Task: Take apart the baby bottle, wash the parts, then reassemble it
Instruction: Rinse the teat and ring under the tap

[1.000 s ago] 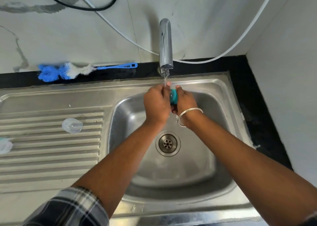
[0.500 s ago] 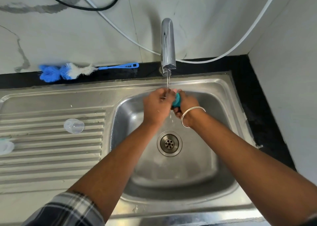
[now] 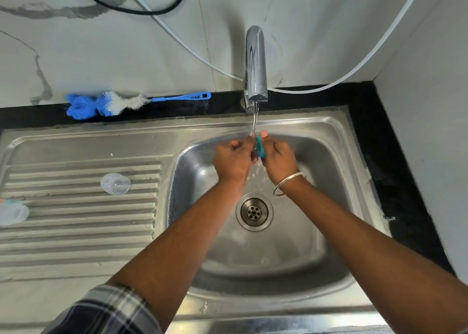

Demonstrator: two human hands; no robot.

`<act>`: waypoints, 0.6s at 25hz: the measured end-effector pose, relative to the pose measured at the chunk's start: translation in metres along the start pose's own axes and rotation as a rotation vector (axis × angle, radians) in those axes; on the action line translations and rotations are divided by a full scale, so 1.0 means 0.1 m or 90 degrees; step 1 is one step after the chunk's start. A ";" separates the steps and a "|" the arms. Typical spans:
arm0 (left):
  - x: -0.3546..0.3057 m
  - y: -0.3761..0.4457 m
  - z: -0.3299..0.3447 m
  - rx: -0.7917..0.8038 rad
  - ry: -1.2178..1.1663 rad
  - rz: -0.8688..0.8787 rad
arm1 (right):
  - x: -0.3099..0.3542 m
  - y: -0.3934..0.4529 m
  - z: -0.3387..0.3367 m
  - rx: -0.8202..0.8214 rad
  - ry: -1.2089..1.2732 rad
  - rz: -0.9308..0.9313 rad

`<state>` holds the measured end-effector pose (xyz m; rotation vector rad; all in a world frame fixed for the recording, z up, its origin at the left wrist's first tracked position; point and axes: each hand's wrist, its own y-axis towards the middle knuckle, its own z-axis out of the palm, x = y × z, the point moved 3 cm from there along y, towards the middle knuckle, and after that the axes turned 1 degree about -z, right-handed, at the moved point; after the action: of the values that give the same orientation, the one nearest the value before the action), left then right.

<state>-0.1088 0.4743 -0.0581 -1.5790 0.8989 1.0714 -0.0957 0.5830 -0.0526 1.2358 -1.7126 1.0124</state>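
Both hands meet under the running tap (image 3: 256,65), above the far edge of the sink basin (image 3: 329,207). Left hand (image 3: 234,160) and right hand (image 3: 278,157) each pinch one small teal bottle part (image 3: 260,149) between curled fingers, holding it in the thin stream of water; it looks like the bottle's screw ring, though most of it is hidden by the fingers. One silver bangle (image 3: 288,183) sits on the right wrist. Directly below the hands lies one open drain (image 3: 254,212). Wet fingers could let the small part slip, and it would likely drop into the basin near that drain. On the ribbed draining board to the left rest two more bottle pieces: one clear dome-shaped piece (image 3: 115,183) near its middle, and one clear piece (image 3: 12,213) at its left edge, partly cut off from view. One blue and white bottle brush (image 3: 121,102) lies on the dark ledge behind the draining board, untouched.
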 end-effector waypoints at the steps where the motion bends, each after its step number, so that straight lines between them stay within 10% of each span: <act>1: -0.03 -0.01 -0.01 0.019 0.074 0.091 | 0.01 0.01 -0.03 0.009 0.081 0.084; 5: -0.10 -0.12 0.01 0.092 0.196 0.347 | 0.13 0.02 -0.07 0.117 0.195 0.299; 11: -0.03 -0.05 0.08 0.019 -0.079 -0.118 | 0.10 0.01 -0.01 -0.002 -0.096 -0.117; 15: -0.04 -0.07 0.06 0.133 -0.066 -0.133 | 0.09 0.09 -0.02 0.023 0.026 0.012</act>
<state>-0.1049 0.4821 -0.0529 -1.3967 0.7333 0.8739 -0.1058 0.5839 -0.0450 1.2160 -1.6842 1.0758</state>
